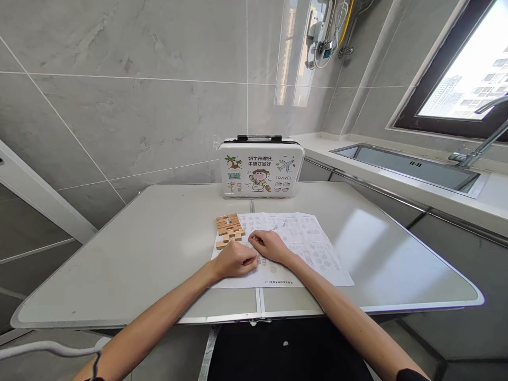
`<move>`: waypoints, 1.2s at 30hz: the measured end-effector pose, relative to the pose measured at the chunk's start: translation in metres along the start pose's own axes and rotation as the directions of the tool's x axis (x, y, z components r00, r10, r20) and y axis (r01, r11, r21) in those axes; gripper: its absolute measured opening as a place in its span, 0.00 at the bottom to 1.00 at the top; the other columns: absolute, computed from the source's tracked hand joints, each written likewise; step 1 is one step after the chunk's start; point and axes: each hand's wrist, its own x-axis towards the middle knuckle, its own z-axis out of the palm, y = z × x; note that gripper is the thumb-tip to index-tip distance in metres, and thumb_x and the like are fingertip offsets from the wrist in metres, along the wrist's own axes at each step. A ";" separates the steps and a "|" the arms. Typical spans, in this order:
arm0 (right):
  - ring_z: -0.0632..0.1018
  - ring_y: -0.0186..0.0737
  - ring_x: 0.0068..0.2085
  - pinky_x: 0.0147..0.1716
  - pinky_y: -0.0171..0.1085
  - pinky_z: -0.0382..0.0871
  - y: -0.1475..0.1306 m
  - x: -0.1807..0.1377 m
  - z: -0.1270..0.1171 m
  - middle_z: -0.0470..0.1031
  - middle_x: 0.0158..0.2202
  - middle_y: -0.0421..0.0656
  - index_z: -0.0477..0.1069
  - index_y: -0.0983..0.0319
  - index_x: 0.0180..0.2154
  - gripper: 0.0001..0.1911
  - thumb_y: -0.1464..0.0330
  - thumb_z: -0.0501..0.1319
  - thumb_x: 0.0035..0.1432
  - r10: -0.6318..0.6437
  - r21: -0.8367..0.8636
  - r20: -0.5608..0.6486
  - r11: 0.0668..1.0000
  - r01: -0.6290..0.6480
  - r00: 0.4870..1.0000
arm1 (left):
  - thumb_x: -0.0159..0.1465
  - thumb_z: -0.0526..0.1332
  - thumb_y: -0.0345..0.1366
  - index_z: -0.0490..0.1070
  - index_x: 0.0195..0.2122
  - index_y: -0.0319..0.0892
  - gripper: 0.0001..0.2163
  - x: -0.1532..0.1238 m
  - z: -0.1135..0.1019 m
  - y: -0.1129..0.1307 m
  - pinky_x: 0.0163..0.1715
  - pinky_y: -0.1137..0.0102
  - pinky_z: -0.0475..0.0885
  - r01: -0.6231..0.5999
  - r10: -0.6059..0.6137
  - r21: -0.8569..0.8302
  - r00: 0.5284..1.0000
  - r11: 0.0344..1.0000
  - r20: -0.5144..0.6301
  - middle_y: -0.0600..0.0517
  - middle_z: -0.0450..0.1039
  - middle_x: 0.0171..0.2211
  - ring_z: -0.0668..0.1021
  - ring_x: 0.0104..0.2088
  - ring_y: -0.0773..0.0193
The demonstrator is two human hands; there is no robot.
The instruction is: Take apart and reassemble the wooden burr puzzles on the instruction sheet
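one cluster of wooden blocks (229,228) lies just beyond the left hand (235,260). it and the right hand (271,246) rest loosely curled on one paper sheet (317,254); can't tell if either holds anything.

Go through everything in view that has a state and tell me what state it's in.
paper, spread flat on the table.
wooden blocks, lying flat in a loose cluster at the paper's far left corner.
left hand, curled, resting on the paper.
right hand, curled, resting on the paper.
case, upright, shut.
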 end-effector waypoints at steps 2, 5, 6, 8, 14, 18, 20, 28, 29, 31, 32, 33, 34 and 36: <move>0.74 0.37 0.29 0.31 0.33 0.61 0.000 0.000 0.000 0.77 0.28 0.38 0.76 0.57 0.36 0.09 0.70 0.58 0.66 0.005 -0.001 0.000 1.000 -0.005 1.000 | 0.64 0.57 0.29 0.53 0.21 0.44 0.16 0.000 0.001 0.001 0.22 0.68 0.55 -0.007 0.007 -0.003 1.000 1.000 0.020 0.58 0.58 0.16 0.63 0.18 0.68; 0.75 0.37 0.30 0.32 0.34 0.62 0.000 0.000 0.000 0.77 0.28 0.38 0.76 0.57 0.36 0.09 0.70 0.58 0.67 0.004 -0.002 0.006 1.000 -0.004 1.000 | 0.64 0.56 0.29 0.53 0.21 0.44 0.16 0.000 -0.001 -0.001 0.21 0.68 0.55 0.024 -0.024 -0.002 1.000 1.000 -0.006 0.59 0.57 0.16 0.62 0.17 0.69; 0.75 0.37 0.30 0.32 0.34 0.62 0.000 0.000 0.000 0.77 0.28 0.38 0.76 0.57 0.36 0.09 0.70 0.58 0.67 0.004 -0.003 0.007 1.000 -0.004 1.000 | 0.65 0.56 0.29 0.53 0.21 0.44 0.17 0.000 -0.002 -0.002 0.21 0.68 0.55 0.035 -0.035 0.000 0.999 0.999 -0.018 0.59 0.57 0.16 0.62 0.17 0.69; 0.75 0.37 0.29 0.32 0.34 0.62 0.001 0.000 0.001 0.77 0.28 0.38 0.76 0.57 0.36 0.09 0.69 0.58 0.67 0.008 -0.006 0.006 1.000 -0.008 1.000 | 0.65 0.56 0.29 0.52 0.21 0.44 0.17 0.000 -0.003 -0.003 0.21 0.69 0.55 0.045 -0.045 0.004 0.998 0.999 -0.033 0.59 0.57 0.15 0.62 0.17 0.69; 0.74 0.37 0.29 0.32 0.34 0.61 0.003 0.000 0.002 0.77 0.28 0.39 0.76 0.58 0.35 0.10 0.67 0.58 0.68 0.007 -0.014 -0.005 1.000 -0.007 1.000 | 0.65 0.56 0.28 0.52 0.21 0.44 0.16 0.000 -0.002 -0.002 0.22 0.69 0.55 0.027 -0.027 -0.007 0.999 1.000 -0.024 0.59 0.58 0.16 0.62 0.17 0.69; 0.74 0.36 0.29 0.32 0.33 0.60 0.003 0.001 0.003 0.77 0.28 0.39 0.75 0.58 0.34 0.09 0.67 0.58 0.68 -0.001 -0.019 -0.002 1.000 0.001 1.000 | 0.65 0.56 0.29 0.52 0.21 0.44 0.16 0.000 -0.002 -0.001 0.22 0.68 0.55 0.035 -0.035 -0.016 0.999 0.999 -0.010 0.59 0.58 0.16 0.62 0.18 0.69; 0.74 0.36 0.29 0.31 0.33 0.60 0.004 0.001 0.003 0.77 0.28 0.38 0.74 0.58 0.34 0.09 0.68 0.58 0.68 -0.006 -0.016 -0.005 1.000 0.006 1.000 | 0.65 0.56 0.29 0.52 0.21 0.44 0.16 0.000 -0.003 -0.001 0.22 0.68 0.55 0.040 -0.040 -0.015 0.999 0.999 -0.002 0.58 0.58 0.16 0.62 0.18 0.69; 0.73 0.35 0.29 0.31 0.33 0.59 0.003 0.001 0.002 0.76 0.28 0.38 0.74 0.58 0.34 0.09 0.68 0.58 0.68 -0.001 -0.016 0.001 1.000 0.001 1.000 | 0.63 0.57 0.27 0.52 0.22 0.44 0.16 0.001 -0.002 -0.003 0.22 0.69 0.54 0.018 -0.019 -0.012 0.999 1.000 -0.039 0.59 0.56 0.16 0.60 0.18 0.69; 0.73 0.35 0.29 0.31 0.33 0.59 0.003 0.001 0.002 0.76 0.28 0.38 0.74 0.59 0.34 0.09 0.68 0.58 0.68 0.001 -0.018 0.005 1.000 -0.001 1.000 | 0.63 0.57 0.27 0.52 0.22 0.44 0.16 0.000 -0.002 -0.003 0.22 0.69 0.54 0.016 -0.016 -0.012 0.999 1.000 -0.045 0.60 0.56 0.16 0.60 0.18 0.70; 0.73 0.35 0.29 0.31 0.33 0.60 0.003 0.001 0.002 0.76 0.28 0.38 0.74 0.59 0.34 0.09 0.68 0.58 0.68 0.005 -0.025 0.011 1.000 -0.004 1.000 | 0.63 0.57 0.27 0.52 0.22 0.44 0.16 0.000 -0.002 -0.004 0.22 0.69 0.53 0.008 -0.009 -0.013 0.998 1.000 -0.055 0.60 0.56 0.16 0.59 0.18 0.70; 0.73 0.35 0.29 0.32 0.33 0.60 0.003 0.001 0.002 0.76 0.28 0.38 0.74 0.59 0.34 0.09 0.68 0.58 0.68 0.005 -0.028 0.012 1.000 -0.004 1.000 | 0.62 0.57 0.26 0.52 0.22 0.44 0.16 0.000 -0.002 -0.004 0.22 0.69 0.53 0.004 -0.005 -0.014 0.998 1.000 -0.059 0.60 0.56 0.16 0.59 0.18 0.70; 0.73 0.35 0.29 0.32 0.33 0.60 0.003 0.001 0.002 0.76 0.28 0.38 0.74 0.59 0.34 0.09 0.68 0.58 0.69 0.005 -0.031 0.013 1.000 -0.004 1.000 | 0.62 0.57 0.26 0.52 0.22 0.44 0.16 0.000 -0.002 -0.004 0.22 0.69 0.53 0.001 -0.002 -0.016 0.998 1.000 -0.061 0.60 0.56 0.16 0.59 0.18 0.70; 0.73 0.35 0.30 0.32 0.34 0.60 0.003 0.001 0.002 0.77 0.28 0.39 0.74 0.59 0.35 0.09 0.68 0.58 0.69 0.005 -0.032 0.012 0.999 -0.004 1.000 | 0.62 0.58 0.26 0.52 0.22 0.44 0.16 0.000 -0.001 -0.004 0.22 0.69 0.53 0.000 -0.001 -0.017 0.998 1.000 -0.062 0.60 0.56 0.16 0.59 0.18 0.70; 0.73 0.35 0.29 0.32 0.34 0.60 0.003 0.001 0.002 0.77 0.29 0.39 0.74 0.59 0.35 0.09 0.68 0.58 0.69 0.004 -0.030 0.013 1.000 -0.004 1.000 | 0.63 0.58 0.26 0.52 0.22 0.44 0.16 0.000 -0.001 -0.004 0.22 0.69 0.53 0.000 -0.001 -0.021 0.998 1.000 -0.060 0.60 0.56 0.16 0.59 0.18 0.70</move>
